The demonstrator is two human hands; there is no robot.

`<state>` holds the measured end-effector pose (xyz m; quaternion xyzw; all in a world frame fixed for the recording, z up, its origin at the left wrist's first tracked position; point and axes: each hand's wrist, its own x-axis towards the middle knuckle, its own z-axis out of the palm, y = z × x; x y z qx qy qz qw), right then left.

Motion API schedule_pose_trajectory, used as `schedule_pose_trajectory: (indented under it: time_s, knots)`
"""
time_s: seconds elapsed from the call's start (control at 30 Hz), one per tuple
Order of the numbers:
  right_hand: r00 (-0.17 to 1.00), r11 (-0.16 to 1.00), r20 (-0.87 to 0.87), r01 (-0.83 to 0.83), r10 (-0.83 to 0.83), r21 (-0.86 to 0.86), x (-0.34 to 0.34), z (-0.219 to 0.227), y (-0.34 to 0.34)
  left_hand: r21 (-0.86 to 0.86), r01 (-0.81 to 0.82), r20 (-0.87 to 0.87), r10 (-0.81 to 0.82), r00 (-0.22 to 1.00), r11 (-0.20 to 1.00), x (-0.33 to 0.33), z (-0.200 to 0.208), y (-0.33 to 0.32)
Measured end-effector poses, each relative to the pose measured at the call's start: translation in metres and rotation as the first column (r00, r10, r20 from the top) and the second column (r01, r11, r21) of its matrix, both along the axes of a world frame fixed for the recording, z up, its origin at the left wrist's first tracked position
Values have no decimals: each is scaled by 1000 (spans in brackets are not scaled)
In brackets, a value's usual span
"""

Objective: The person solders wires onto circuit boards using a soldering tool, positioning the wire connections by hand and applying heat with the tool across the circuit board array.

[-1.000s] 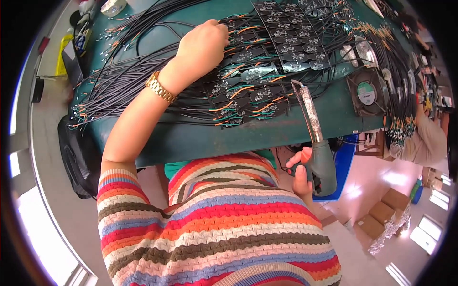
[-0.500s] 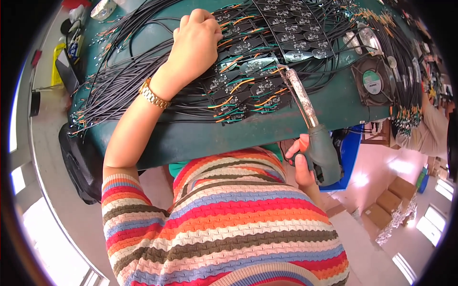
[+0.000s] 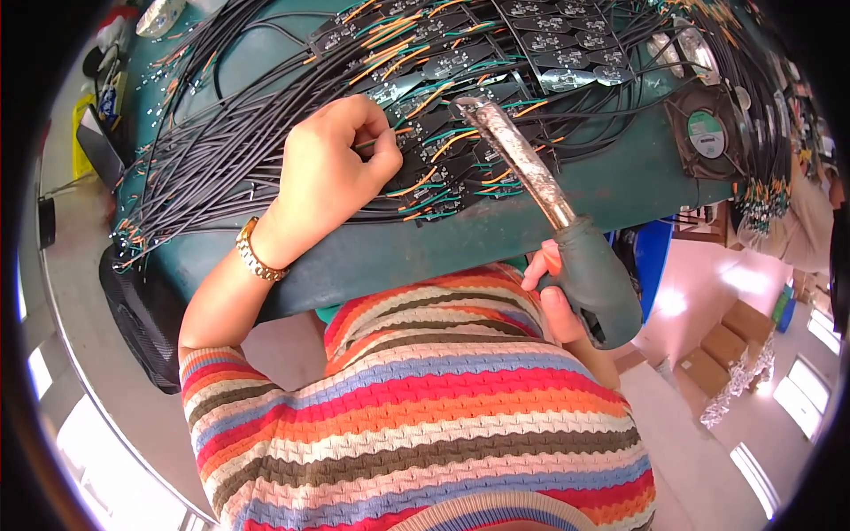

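Note:
My left hand (image 3: 329,173), with a gold watch on its wrist, is over the left side of the black circuit boards (image 3: 456,60). Its thumb and forefinger are pinched together on a thin orange wire (image 3: 404,131) that pokes out past the fingertips. In my right hand (image 3: 551,292) is a soldering iron (image 3: 595,274) with a thick dark green handle and a scorched metal barrel. Its tip end points up and left over the boards, close to the soldered orange and green wires. Part of the right hand is hidden behind the handle.
Bundles of black cables (image 3: 212,159) with stripped ends spread across the green table (image 3: 611,199). A square fan (image 3: 706,133) stands at the right, beside more hanging cables (image 3: 763,168). A blue bin (image 3: 653,261) is below the table edge. Cardboard boxes (image 3: 717,354) sit on the floor.
My left hand has come down and toward me from the upper boards. The soldering iron's tip has swung left across the boards. The whole view has shifted slightly.

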<state>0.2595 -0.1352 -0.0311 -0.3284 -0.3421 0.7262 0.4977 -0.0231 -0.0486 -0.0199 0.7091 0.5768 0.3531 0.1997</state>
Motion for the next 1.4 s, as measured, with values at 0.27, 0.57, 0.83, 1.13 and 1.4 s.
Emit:
schedule_pose_trajectory:
  time_s: [0.27,0.57,0.83,1.13,1.4]
  knots:
    - [523,812,838,-417,-154,409,-9,0,6,85,-41,-20,43,999,996,-2,-7,-2]
    - [406,807,880,-418,-245,418,-18,-2,2,133,-18,-3,18,1000,991,-2,-11,0]
    - [401,810,892,-439,-210,389,-21,4,6,156,-24,-27,29,999,987,-2,-12,0]
    - [434,856,883,-376,-177,356,-14,-7,-2,174,-40,-27,46,999,984,-1,-13,1]
    - [601,808,784,-379,-155,450,-20,23,4,171,-42,-25,47,999,984,-1,-13,0]
